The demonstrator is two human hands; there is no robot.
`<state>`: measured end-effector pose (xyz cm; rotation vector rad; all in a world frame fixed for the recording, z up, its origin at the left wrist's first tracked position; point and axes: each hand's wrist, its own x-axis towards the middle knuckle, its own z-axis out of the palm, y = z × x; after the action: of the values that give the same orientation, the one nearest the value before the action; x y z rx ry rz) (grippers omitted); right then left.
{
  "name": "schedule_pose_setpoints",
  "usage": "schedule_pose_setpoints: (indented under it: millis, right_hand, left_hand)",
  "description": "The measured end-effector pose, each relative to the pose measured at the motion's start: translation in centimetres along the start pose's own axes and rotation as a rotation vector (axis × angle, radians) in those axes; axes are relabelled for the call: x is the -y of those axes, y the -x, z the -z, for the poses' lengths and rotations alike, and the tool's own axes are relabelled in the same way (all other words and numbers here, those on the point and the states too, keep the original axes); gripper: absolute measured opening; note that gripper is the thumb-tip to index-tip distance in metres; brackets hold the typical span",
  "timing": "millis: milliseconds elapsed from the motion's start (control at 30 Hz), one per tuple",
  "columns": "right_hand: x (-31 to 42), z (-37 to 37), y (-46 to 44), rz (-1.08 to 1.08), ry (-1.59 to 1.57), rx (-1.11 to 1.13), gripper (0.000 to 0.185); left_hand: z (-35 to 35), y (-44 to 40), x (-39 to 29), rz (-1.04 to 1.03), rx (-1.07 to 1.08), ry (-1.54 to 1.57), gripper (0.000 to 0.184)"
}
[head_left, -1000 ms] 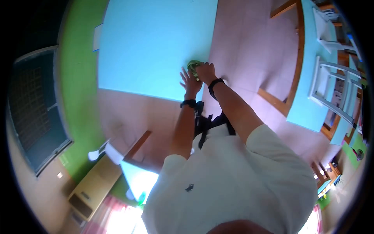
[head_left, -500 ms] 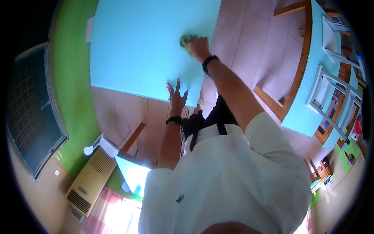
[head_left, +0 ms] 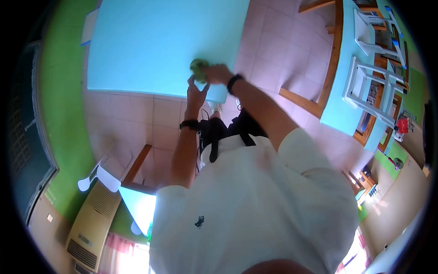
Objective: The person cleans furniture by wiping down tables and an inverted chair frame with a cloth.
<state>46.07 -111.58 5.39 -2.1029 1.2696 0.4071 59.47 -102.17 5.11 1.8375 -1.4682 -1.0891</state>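
Observation:
A crumpled green cloth [head_left: 199,69] is bunched above the near part of a light blue tabletop [head_left: 146,50], toward its right corner. My right hand [head_left: 219,74] is closed around the cloth's right side, slightly blurred. Just below the cloth is my left hand [head_left: 196,97], its thumb and fingers apart, with the fingertips close under the cloth's lower edge. Whether those fingertips touch the cloth, I cannot tell. Each wrist wears a dark band.
At the right, upturned white chairs [head_left: 372,89] rest on another blue table [head_left: 340,102] with a wooden frame. Pink floor tiles [head_left: 278,45] lie between the tables. A beige air conditioner [head_left: 91,223] and a white chair [head_left: 107,176] are at lower left.
My right hand has brought the green cloth left and nearer to me. My left hand has risen from the table edge toward the cloth. The whole view has shifted slightly.

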Motion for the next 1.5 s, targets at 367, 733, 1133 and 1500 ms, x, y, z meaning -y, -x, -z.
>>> schedule_pose_setpoints:
  millis: [367, 733, 1133, 1500]
  right_hand:
    - [1.1, -7.1, 5.6, -0.132, -0.329, -0.125, 0.022]
    - [-4.9, -7.5, 23.1, -0.007, -0.405, -0.349, 0.020]
    - [-25.2, -17.4, 53.7, -0.563, -0.800, -0.669, 0.030]
    - [-31.6, -18.6, 54.5, -0.688, -0.955, -0.995, 0.034]
  left_hand:
    - [-0.9, 1.5, 1.3, -0.234, 0.220, -0.284, 0.086]
    - [-7.3, 8.8, -8.5, -0.472, 0.505, -0.358, 0.056]
    - [-33.8, 17.7, -21.7, -0.973, 0.833, -0.451, 0.043]
    - [-44.2, 19.9, -33.4, -0.771, 1.007, -0.024, 0.025]
